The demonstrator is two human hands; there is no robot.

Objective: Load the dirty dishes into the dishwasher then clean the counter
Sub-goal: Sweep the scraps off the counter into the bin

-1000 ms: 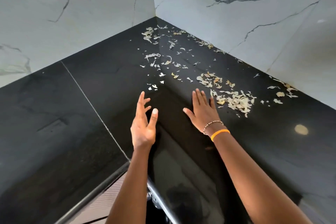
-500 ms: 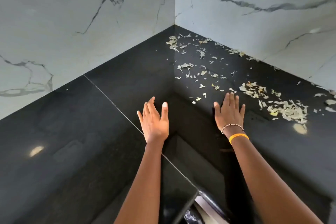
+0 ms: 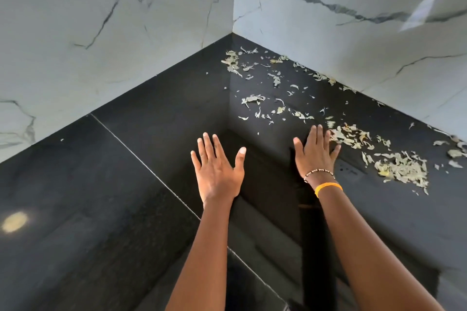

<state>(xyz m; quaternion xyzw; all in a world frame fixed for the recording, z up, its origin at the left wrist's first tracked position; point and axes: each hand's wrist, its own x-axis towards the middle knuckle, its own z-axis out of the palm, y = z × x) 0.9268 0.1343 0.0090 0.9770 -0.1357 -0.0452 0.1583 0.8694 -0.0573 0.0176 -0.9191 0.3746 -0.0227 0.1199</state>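
Both hands are stretched out over the black worktop (image 3: 106, 184) in the corner of the marble walls (image 3: 101, 20). The left hand (image 3: 217, 171) has its fingers straight and spread, holding nothing. The right hand (image 3: 314, 156) lies flat, fingers straight, touching the pale scraps (image 3: 401, 168) scattered on its right side.

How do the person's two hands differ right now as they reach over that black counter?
The right hand wears a beaded bracelet and an orange band at the wrist; the left hand wears nothing. The right hand's fingertips reach the edge of the pale scraps, while the left hand is over bare black counter, apart from them. The left thumb is spread wider. Both are open, fingers straight, holding nothing.
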